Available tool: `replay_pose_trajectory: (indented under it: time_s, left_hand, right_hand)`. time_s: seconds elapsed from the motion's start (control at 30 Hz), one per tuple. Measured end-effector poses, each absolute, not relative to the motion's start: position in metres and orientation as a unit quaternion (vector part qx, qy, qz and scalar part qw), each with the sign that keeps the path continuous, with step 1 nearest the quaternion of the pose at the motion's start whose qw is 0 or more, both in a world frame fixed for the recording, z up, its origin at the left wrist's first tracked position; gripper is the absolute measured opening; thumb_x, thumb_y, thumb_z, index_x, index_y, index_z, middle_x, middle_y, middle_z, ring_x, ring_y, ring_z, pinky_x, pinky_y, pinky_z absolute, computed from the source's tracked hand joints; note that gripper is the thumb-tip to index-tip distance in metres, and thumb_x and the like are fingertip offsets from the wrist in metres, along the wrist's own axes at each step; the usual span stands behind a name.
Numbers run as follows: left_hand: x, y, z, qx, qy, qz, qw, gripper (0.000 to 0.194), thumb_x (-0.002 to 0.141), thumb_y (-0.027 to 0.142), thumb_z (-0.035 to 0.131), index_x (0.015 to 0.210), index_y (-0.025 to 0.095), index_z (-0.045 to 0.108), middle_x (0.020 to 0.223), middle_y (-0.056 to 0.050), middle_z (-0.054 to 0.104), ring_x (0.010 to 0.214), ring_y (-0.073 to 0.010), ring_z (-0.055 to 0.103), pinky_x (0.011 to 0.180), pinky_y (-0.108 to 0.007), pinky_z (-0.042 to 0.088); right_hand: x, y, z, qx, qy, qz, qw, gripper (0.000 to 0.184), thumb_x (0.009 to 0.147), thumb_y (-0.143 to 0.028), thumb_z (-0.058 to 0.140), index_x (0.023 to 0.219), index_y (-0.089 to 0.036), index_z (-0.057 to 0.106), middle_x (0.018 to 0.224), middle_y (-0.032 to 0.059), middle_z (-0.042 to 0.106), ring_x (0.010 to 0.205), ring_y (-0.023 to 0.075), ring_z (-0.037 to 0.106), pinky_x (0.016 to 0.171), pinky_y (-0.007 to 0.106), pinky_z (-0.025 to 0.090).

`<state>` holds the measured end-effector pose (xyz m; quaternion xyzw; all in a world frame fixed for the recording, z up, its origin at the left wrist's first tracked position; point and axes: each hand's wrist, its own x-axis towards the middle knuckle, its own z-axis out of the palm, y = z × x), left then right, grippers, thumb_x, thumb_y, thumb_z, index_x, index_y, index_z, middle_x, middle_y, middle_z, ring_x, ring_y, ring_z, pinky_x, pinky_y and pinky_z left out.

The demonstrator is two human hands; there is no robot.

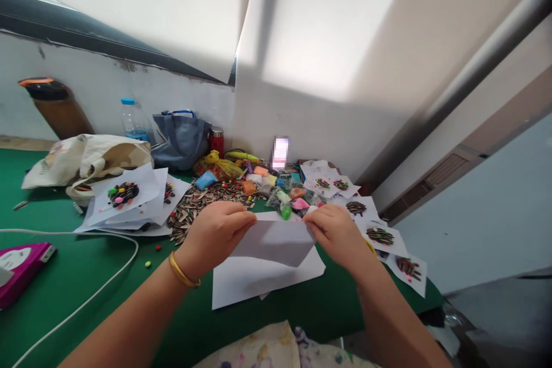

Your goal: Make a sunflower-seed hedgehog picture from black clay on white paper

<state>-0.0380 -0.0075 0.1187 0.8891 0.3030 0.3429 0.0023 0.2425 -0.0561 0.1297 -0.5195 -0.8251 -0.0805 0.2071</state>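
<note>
Both forearms reaching forward, wrists turned inward. Left hand (213, 236) and right hand (338, 233) apart, pinching opposite ends of folded white paper sheet (273, 241), fingers hiding top edge. Gold bangle (184, 270) on left wrist. Flat white paper sheet (259, 283) below hands, on green table mat (86, 282). Past hands, black-striped sunflower seeds (202, 207) and small plastic bags of coloured clay (284, 195), partly behind folded sheet. Right of right hand, white sheets with seed collages (382, 236). Far ahead, upright bright rectangular object (280, 152), blurred, hard to make out.
</note>
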Motion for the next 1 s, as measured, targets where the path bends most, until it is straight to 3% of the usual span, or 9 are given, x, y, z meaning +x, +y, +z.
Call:
replay_pose_trajectory:
  time_s: [0.23,0.3,0.4,0.53,0.63,0.73,0.8,0.9,1.0]
  left_hand:
    - [-0.051,0.002,0.125,0.875,0.328,0.354,-0.028,0.023,0.092,0.023,0.047,0.092,0.022,0.070,0.083,-0.004,0.067,0.074,-0.0151,0.058,0.066,-0.027,0.040]
    - [-0.045,-0.001,0.128,0.886,0.311,0.341,-0.038,0.024,0.092,0.022,0.047,0.090,0.022,0.070,0.080,-0.003,0.065,0.072,-0.0146,0.058,0.065,-0.027,0.039]
    - [-0.031,-0.012,0.135,0.914,0.268,0.301,-0.051,0.025,0.092,0.021,0.046,0.085,0.023,0.069,0.073,-0.002,0.062,0.066,-0.0132,0.055,0.064,-0.027,0.039]
    - [-0.030,-0.011,0.139,0.919,0.248,0.304,-0.037,0.021,0.090,0.022,0.049,0.090,0.023,0.069,0.077,-0.003,0.065,0.072,-0.0147,0.059,0.070,-0.028,0.043]
    - [-0.047,0.007,0.136,0.883,0.302,0.359,-0.008,0.019,0.090,0.025,0.051,0.090,0.023,0.070,0.082,-0.004,0.069,0.079,-0.0176,0.062,0.074,-0.029,0.045]
    - [-0.053,0.022,0.123,0.739,0.412,0.521,0.116,0.019,0.086,0.034,0.058,0.094,0.021,0.070,0.095,-0.006,0.069,0.092,-0.0206,0.062,0.085,-0.033,0.046]
    - [-0.040,0.020,0.109,0.645,0.409,0.564,0.314,0.040,0.078,0.041,0.068,0.113,0.020,0.064,0.111,-0.009,0.066,0.101,-0.0231,0.061,0.086,-0.034,0.048]
    - [-0.005,0.006,0.081,0.525,0.320,0.448,0.649,0.057,0.072,0.043,0.073,0.122,0.019,0.060,0.114,-0.013,0.067,0.099,-0.0273,0.064,0.078,-0.035,0.052]
    - [0.023,-0.003,0.058,0.399,0.351,0.375,0.760,0.047,0.068,0.034,0.078,0.109,0.013,0.066,0.097,-0.014,0.072,0.083,-0.0275,0.069,0.071,-0.035,0.054]
  right_hand:
    - [0.274,-0.057,0.129,-0.602,-0.751,-0.167,0.213,0.017,0.089,-0.021,0.051,0.086,-0.021,0.067,0.084,0.0061,0.069,0.085,0.0218,0.059,0.080,0.035,0.035]
    - [0.263,-0.061,0.130,-0.587,-0.761,-0.141,0.236,0.018,0.090,-0.026,0.052,0.100,-0.022,0.067,0.097,0.0074,0.069,0.094,0.0232,0.058,0.083,0.035,0.037]
    - [0.235,-0.068,0.129,-0.513,-0.828,-0.053,0.219,0.036,0.089,-0.034,0.056,0.123,-0.023,0.057,0.118,0.0089,0.063,0.107,0.0239,0.054,0.089,0.035,0.038]
    - [0.215,-0.072,0.122,-0.512,-0.846,0.020,0.143,0.024,0.093,-0.019,0.041,0.093,-0.019,0.066,0.079,0.0040,0.066,0.074,0.0173,0.057,0.066,0.028,0.035]
    - [0.227,-0.072,0.115,-0.565,-0.806,0.037,0.175,0.026,0.093,-0.020,0.040,0.080,-0.018,0.063,0.072,0.0043,0.063,0.069,0.0171,0.054,0.062,0.028,0.030]
    - [0.241,-0.069,0.102,-0.605,-0.720,0.134,0.313,0.028,0.095,-0.032,0.041,0.085,-0.019,0.063,0.075,0.0030,0.063,0.069,0.0170,0.053,0.063,0.027,0.035]
    - [0.240,-0.065,0.089,-0.597,-0.629,0.224,0.445,0.029,0.094,-0.040,0.044,0.094,-0.019,0.064,0.080,0.0024,0.064,0.074,0.0178,0.055,0.068,0.028,0.040]
    - [0.228,-0.059,0.070,-0.545,-0.533,0.332,0.556,0.035,0.092,-0.045,0.049,0.108,-0.018,0.063,0.093,0.0038,0.068,0.086,0.0205,0.058,0.077,0.032,0.045]
    - [0.227,-0.058,0.058,-0.532,-0.541,0.360,0.544,0.038,0.092,-0.046,0.048,0.116,-0.020,0.062,0.101,0.0054,0.069,0.089,0.0217,0.060,0.080,0.034,0.046]
